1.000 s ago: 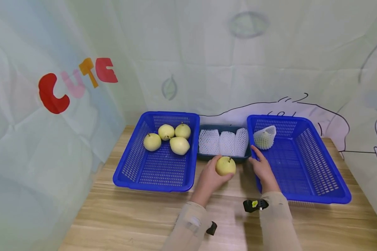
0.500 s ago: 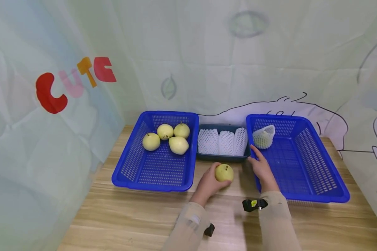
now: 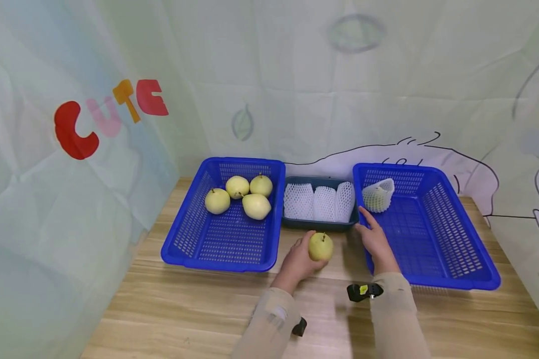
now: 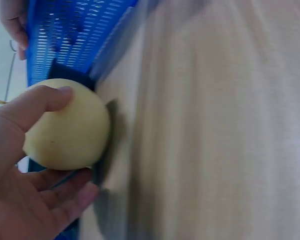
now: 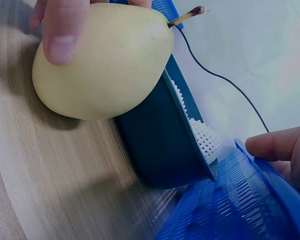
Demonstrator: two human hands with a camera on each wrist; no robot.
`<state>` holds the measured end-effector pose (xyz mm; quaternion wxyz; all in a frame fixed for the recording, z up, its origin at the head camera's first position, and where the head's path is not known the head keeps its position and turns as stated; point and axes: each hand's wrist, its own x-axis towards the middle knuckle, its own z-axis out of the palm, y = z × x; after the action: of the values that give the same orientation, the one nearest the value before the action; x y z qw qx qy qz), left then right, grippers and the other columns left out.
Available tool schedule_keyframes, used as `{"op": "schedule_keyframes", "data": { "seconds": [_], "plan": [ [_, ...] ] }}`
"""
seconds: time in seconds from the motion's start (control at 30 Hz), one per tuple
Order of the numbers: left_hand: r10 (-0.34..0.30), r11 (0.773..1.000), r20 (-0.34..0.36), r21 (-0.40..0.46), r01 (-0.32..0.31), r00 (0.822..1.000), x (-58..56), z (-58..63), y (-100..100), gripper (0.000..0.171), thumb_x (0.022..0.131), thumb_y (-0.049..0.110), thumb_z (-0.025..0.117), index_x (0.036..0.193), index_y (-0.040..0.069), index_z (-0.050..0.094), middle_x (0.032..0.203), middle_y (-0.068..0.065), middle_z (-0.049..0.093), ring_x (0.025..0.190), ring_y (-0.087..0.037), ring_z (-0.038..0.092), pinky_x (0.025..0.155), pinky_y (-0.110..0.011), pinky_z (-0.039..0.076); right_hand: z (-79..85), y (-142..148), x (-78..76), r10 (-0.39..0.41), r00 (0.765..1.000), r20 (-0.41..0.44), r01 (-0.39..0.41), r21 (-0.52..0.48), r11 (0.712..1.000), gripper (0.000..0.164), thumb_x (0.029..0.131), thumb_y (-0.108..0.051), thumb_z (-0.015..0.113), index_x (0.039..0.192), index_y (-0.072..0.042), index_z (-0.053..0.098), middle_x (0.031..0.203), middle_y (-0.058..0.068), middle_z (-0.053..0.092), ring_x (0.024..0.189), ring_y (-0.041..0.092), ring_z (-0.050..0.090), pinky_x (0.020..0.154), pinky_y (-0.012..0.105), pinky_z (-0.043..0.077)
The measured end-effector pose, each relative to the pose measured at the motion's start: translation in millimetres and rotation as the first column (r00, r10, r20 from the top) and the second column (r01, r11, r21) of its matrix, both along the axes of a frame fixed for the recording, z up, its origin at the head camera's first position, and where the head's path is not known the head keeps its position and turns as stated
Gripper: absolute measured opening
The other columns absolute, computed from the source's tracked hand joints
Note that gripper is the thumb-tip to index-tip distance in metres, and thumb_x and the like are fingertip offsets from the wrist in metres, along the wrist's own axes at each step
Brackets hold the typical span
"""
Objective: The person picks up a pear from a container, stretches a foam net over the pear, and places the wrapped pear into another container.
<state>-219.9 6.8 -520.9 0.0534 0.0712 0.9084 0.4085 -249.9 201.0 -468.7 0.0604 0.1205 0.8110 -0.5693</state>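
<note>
My left hand (image 3: 300, 260) grips a pale yellow pear (image 3: 321, 246), thumb on one side and fingers on the other, low over the table in front of a dark green tray (image 3: 319, 226). The right wrist view shows the pear's stem (image 5: 187, 16) pointing towards the tray side. White foam net sleeves (image 3: 325, 204) lie in the tray. At the near left rim of the right blue basket (image 3: 431, 239) rests my right hand (image 3: 377, 247), its fingers fairly straight and holding no fruit. In that basket's far left corner lies a pear in a foam net (image 3: 377, 198).
A second blue basket (image 3: 224, 266) stands left of the tray, with several bare pears (image 3: 256, 206) towards its back. The wooden table (image 3: 184, 309) extends in front of the baskets. Behind everything hangs a printed curtain (image 3: 278, 75).
My left hand has drawn the pear slightly towards me, away from the tray, and then stayed nearly still. The right hand keeps its place at the basket rim.
</note>
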Motion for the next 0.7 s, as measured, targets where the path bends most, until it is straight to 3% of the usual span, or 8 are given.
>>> {"op": "schedule_keyframes", "data": {
  "seconds": [0.1,0.17,0.3,0.4,0.5,0.6,0.7],
  "plan": [
    [-0.018,0.999,0.001,-0.044,0.018,1.0,0.8,6.0,0.0,0.089,0.067,0.022,0.082,0.14,0.014,0.033,0.122,-0.019,0.052,0.109,-0.037,0.051,0.088,-0.047,0.043,0.3,0.2,-0.2,-0.002,1.0,-0.001,0.002,0.001,1.0,0.057,0.095,-0.006,0.04,0.148,-0.016,0.023,0.151,0.02,0.014,0.137,0.035,0.012,0.109,0.049,0.013],
    [-0.035,0.996,0.011,-0.077,0.036,0.999,3.8,16.8,0.0,0.096,0.066,0.02,0.083,0.143,0.01,0.026,0.129,-0.022,0.047,0.114,-0.04,0.046,0.091,-0.048,0.041,0.5,0.2,0.0,-0.003,1.0,-0.003,0.003,0.002,1.0,0.056,0.095,-0.006,0.04,0.148,-0.015,0.023,0.151,0.02,0.014,0.137,0.035,0.012,0.109,0.049,0.013],
    [-0.075,0.988,-0.035,-0.136,0.069,0.997,10.4,61.8,-8.6,0.098,0.07,0.02,0.08,0.146,0.006,0.019,0.139,-0.022,0.036,0.126,-0.04,0.033,0.099,-0.049,0.035,1.1,-0.6,1.1,0.005,1.0,-0.005,-0.005,0.007,1.0,0.056,0.096,-0.006,0.04,0.148,-0.015,0.023,0.151,0.02,0.013,0.137,0.035,0.011,0.109,0.049,0.013],
    [-0.03,0.987,-0.182,-0.163,0.0,0.983,8.7,87.8,-25.1,0.083,0.075,0.021,0.076,0.142,0.007,0.029,0.139,-0.02,0.036,0.128,-0.038,0.029,0.1,-0.051,0.033,1.2,-0.7,1.6,0.006,1.0,-0.012,-0.006,0.043,0.999,0.055,0.095,-0.007,0.04,0.148,-0.014,0.024,0.15,0.021,0.015,0.137,0.036,0.012,0.108,0.05,0.015],
    [0.078,0.976,-0.223,-0.181,-0.12,0.972,2.8,83.4,-43.9,0.073,0.077,0.022,0.073,0.138,0.006,0.035,0.137,-0.023,0.035,0.127,-0.04,0.028,0.098,-0.054,0.032,1.3,-1.5,1.0,0.004,1.0,-0.022,-0.002,0.122,0.993,0.054,0.095,-0.008,0.041,0.147,-0.014,0.026,0.148,0.024,0.018,0.135,0.039,0.015,0.107,0.052,0.016],
    [0.141,0.969,-0.08,-0.195,-0.155,0.987,-1.2,64.2,-56.8,0.075,0.081,0.021,0.068,0.142,0.007,0.027,0.135,-0.028,0.037,0.123,-0.044,0.035,0.096,-0.055,0.035,1.2,-2.8,0.3,0.012,1.0,-0.029,-0.006,0.195,0.981,0.054,0.094,-0.009,0.041,0.146,-0.013,0.027,0.146,0.027,0.021,0.134,0.041,0.017,0.106,0.053,0.016],
    [0.14,0.97,0.001,-0.202,-0.137,0.99,-3.2,50.6,-62.3,0.07,0.088,0.014,0.057,0.146,0.008,0.019,0.13,-0.029,0.044,0.112,-0.045,0.048,0.088,-0.055,0.041,2.4,-5.1,0.5,0.035,0.999,-0.038,-0.025,0.232,0.972,0.054,0.093,-0.01,0.042,0.146,-0.011,0.027,0.146,0.028,0.02,0.133,0.045,0.016,0.106,0.056,0.015]
  ]
}}
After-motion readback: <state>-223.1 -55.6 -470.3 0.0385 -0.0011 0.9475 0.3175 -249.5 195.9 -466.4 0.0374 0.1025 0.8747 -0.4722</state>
